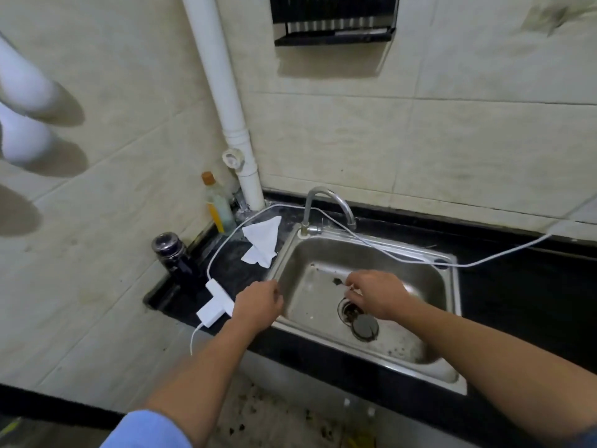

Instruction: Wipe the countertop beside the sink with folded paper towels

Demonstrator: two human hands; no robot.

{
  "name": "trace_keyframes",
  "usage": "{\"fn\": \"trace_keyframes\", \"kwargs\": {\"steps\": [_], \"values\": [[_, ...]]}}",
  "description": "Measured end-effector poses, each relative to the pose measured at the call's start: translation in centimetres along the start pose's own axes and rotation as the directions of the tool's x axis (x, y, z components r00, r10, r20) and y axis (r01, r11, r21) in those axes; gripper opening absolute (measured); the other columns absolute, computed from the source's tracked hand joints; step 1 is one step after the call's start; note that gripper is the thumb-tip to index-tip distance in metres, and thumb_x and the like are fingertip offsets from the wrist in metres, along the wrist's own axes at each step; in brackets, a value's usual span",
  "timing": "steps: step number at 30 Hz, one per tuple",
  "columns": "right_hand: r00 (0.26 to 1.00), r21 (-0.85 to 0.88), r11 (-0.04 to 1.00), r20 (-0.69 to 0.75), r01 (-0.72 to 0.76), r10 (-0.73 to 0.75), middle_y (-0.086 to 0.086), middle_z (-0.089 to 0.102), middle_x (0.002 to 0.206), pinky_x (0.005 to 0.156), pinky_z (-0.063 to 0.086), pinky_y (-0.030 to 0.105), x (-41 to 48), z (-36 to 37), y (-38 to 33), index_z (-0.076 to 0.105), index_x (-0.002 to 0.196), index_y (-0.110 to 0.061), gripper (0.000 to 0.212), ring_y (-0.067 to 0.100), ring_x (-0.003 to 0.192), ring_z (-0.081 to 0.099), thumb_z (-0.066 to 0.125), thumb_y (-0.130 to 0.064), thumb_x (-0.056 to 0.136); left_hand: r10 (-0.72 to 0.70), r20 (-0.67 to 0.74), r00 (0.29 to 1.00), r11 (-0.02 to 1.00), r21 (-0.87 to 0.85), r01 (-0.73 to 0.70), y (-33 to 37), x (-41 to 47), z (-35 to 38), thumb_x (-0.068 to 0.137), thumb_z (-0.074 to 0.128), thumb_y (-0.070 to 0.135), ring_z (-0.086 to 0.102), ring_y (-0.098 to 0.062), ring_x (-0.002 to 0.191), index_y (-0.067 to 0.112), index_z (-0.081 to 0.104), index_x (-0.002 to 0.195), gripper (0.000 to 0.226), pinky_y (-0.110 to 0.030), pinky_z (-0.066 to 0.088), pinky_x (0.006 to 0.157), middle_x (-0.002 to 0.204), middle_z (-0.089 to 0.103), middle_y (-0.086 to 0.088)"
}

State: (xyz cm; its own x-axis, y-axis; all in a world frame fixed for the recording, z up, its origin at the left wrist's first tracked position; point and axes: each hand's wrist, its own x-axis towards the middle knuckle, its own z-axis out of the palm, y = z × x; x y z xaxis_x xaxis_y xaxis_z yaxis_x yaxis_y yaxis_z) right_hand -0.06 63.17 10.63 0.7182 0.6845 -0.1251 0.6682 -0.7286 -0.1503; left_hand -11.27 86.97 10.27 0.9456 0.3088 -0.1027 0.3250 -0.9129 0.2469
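Paper towels [262, 243] lay on the countertop [232, 270], at eleven o'clock from the sink [445, 282]. Left hand [258, 305] and right hand [378, 294] hovered with loosely curled fingers, grasping nothing.

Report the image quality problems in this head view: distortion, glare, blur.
Head view: wide-angle bending curves the white pipe and the wall tile lines; soft glare on the sink back rim; white shapes at the left edge are blurred; hands and paper towel stay fairly sharp.
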Motion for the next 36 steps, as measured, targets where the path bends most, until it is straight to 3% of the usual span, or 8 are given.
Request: {"fn": "trace_keyframes", "kwargs": {"steps": [6, 13, 17, 20, 23, 26, 31, 36], "values": [[0.997, 0.049, 0.998, 0.057, 0.050, -0.053, 0.000, 0.061, 0.120, 0.085, 0.046, 0.036, 9.0, 1.1, 3.1, 0.056, 0.119, -0.028, 0.032, 0.022, 0.106, 0.058, 0.042, -0.045, 0.095, -0.065, 0.059, 0.996, 0.998, -0.002, 0.066, -0.7, 8.8, 1.4, 0.090, 0.048, 0.035, 0.061, -0.027, 0.092, 0.020, 0.062, 0.101, 0.024, -0.034, 0.047, 0.069, 0.098, 0.067, -0.003], [0.986, 0.053, 0.997, 0.158, 0.053, -0.061, -0.003, 0.060, 0.121, 0.085, 0.046, 0.034, 15.5, 2.6, 4.4, 0.056, 0.118, -0.031, 0.031, 0.021, 0.106, 0.059, 0.041, -0.046, 0.095, -0.115, 0.162, 0.980, 0.993, -0.023, 0.120, -3.1, 15.5, 2.9, 0.090, 0.050, 0.033, 0.059, -0.030, 0.099, 0.015, 0.059, 0.104, 0.025, -0.037, 0.049, 0.077, 0.109, 0.057, -0.007], [0.984, 0.075, 0.997, 0.176, 0.001, -0.014, -0.005, 0.060, 0.123, 0.083, 0.046, 0.030, 17.7, 4.2, 4.5, 0.057, 0.118, -0.030, 0.033, 0.018, 0.105, 0.059, 0.042, -0.048, 0.095, -0.119, 0.189, 0.975, 0.990, -0.052, 0.131, -5.8, 20.4, 4.6, 0.091, 0.051, 0.032, 0.050, -0.032, 0.110, 0.014, 0.048, 0.126, 0.039, -0.043, 0.048, 0.085, 0.122, 0.043, -0.011], [0.974, 0.085, 0.991, 0.212, -0.101, 0.081, -0.005, 0.059, 0.124, 0.086, 0.042, 0.026, 17.9, 6.3, 4.3, 0.055, 0.124, -0.031, 0.035, 0.015, 0.107, 0.058, 0.043, -0.048, 0.096, -0.083, 0.165, 0.983, 0.995, -0.041, 0.091, -7.4, 23.8, 6.5, 0.093, 0.048, 0.032, 0.046, -0.034, 0.112, 0.015, 0.040, 0.132, 0.044, -0.045, 0.045, 0.084, 0.128, 0.040, -0.013], [0.949, 0.088, 0.972, 0.251, -0.219, 0.191, -0.007, 0.060, 0.123, 0.087, 0.042, 0.025, 17.9, 7.8, 4.2, 0.054, 0.127, -0.032, 0.036, 0.013, 0.106, 0.058, 0.044, -0.047, 0.096, -0.072, 0.233, 0.970, 0.997, 0.016, 0.070, -8.7, 26.8, 8.3, 0.094, 0.047, 0.031, 0.043, -0.035, 0.114, 0.016, 0.034, 0.136, 0.047, -0.046, 0.044, 0.084, 0.132, 0.035, -0.014], [0.926, 0.081, 0.954, 0.279, -0.288, 0.256, -0.006, 0.062, 0.116, 0.085, 0.046, 0.026, 17.7, 8.9, 3.9, 0.056, 0.123, -0.030, 0.033, 0.013, 0.099, 0.060, 0.045, -0.045, 0.095, -0.064, 0.279, 0.958, 0.996, 0.071, 0.046, -9.7, 28.4, 10.0, 0.093, 0.050, 0.027, 0.042, -0.032, 0.112, 0.015, 0.039, 0.129, 0.040, -0.042, 0.045, 0.080, 0.128, 0.038, -0.014], [0.902, 0.061, 0.944, 0.321, -0.325, 0.289, -0.005, 0.065, 0.099, 0.075, 0.051, 0.027, 16.8, 10.1, 3.4, 0.061, 0.109, -0.029, 0.026, 0.014, 0.082, 0.061, 0.044, -0.042, 0.095, -0.026, 0.223, 0.975, 0.999, -0.034, 0.034, -10.7, 29.3, 10.7, 0.091, 0.050, 0.009, 0.053, -0.031, 0.101, 0.005, 0.055, 0.108, 0.018, -0.039, 0.048, 0.080, 0.114, 0.050, -0.015], [0.898, 0.094, 0.927, 0.300, -0.364, 0.322, -0.005, 0.067, 0.097, 0.072, 0.050, 0.026, 16.4, 9.7, 3.2, 0.062, 0.107, -0.029, 0.024, 0.013, 0.080, 0.062, 0.048, -0.041, 0.093, -0.001, 0.124, 0.992, 0.997, -0.076, 0.011, -10.9, 28.8, 8.6, 0.084, 0.053, 0.005, 0.054, -0.033, 0.097, 0.002, 0.057, 0.099, 0.016, -0.044, 0.050, 0.074, 0.109, 0.052, -0.015]]}}
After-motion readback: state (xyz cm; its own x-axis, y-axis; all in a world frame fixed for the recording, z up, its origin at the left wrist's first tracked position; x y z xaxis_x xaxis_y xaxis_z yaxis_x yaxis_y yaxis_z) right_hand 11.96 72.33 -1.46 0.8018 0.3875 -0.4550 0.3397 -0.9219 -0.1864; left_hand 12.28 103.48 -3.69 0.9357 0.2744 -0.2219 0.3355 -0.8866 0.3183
